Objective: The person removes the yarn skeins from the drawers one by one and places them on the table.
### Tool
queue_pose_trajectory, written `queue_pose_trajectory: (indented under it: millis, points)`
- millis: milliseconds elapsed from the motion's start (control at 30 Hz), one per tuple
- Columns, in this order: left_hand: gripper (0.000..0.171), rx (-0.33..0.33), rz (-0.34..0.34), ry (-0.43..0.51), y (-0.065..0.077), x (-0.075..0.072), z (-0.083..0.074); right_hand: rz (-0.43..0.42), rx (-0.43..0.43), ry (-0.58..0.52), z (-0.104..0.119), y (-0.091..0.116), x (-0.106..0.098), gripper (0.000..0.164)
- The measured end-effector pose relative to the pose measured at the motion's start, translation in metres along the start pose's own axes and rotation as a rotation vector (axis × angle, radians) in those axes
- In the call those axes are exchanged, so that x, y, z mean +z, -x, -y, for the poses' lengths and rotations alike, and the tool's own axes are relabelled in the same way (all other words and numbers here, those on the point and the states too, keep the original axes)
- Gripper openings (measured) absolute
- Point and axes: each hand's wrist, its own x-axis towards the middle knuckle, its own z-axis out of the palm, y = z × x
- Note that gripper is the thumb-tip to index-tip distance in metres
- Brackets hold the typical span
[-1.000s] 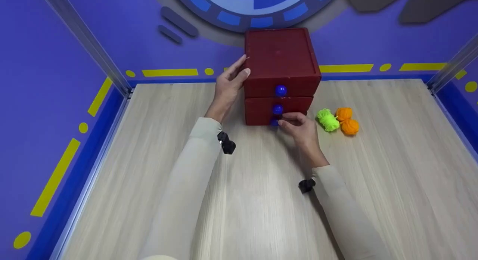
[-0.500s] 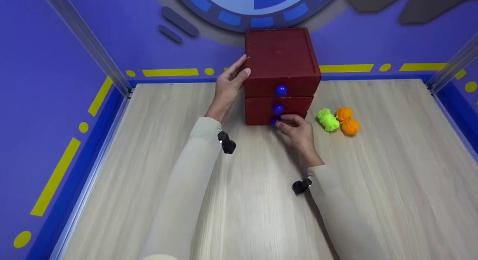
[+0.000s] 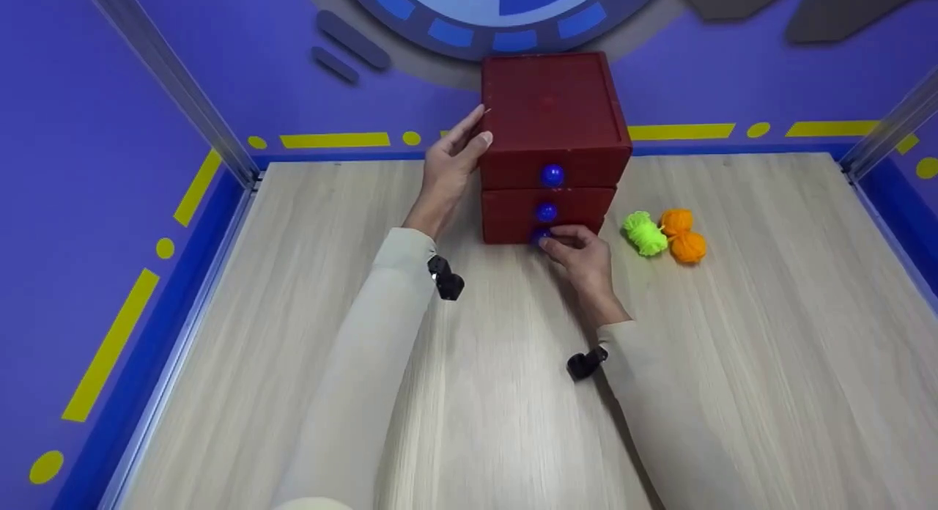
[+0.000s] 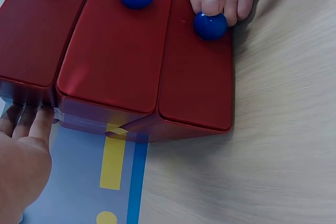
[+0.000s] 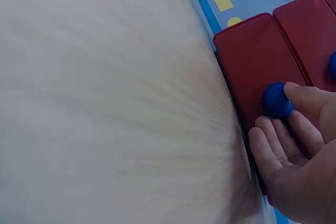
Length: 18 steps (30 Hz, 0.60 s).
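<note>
A dark red three-drawer box (image 3: 553, 103) stands against the back wall, each drawer front bearing a round blue knob. My left hand (image 3: 448, 176) rests along the box's left side, fingers extended and thumb near the top front corner. Low at the front, my right hand (image 3: 588, 264) pinches the bottom knob (image 5: 276, 99) between thumb and fingers. The left wrist view shows the right thumb on that same knob (image 4: 209, 29), and all three drawers flush. The middle knob (image 3: 547, 212) and top knob (image 3: 552, 175) are untouched.
Right of the box lie a lime green yarn bundle (image 3: 645, 234) and an orange yarn bundle (image 3: 683, 235) on the wood-look table (image 3: 498, 393). Blue panels with yellow marks (image 3: 333, 140) enclose the table at the back and both sides.
My right hand has shifted slightly left and down, its thumb and fingers closing on the bottom knob. The left hand, box and yarn have stayed in place.
</note>
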Motion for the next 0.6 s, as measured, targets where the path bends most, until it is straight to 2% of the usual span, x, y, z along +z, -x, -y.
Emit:
queue_pose_trajectory:
  millis: [367,600]
  points:
    - [0.049,0.001,-0.008,0.009,0.0004,-0.0002,0.0006,-0.008,-0.025,0.021,-0.0014,-0.0007,0.0014,0.024]
    - [0.050,-0.003,-0.011,0.015,-0.0002,0.0001,0.0003,-0.009,-0.029,0.108,-0.0005,-0.0004,0.0011,0.025]
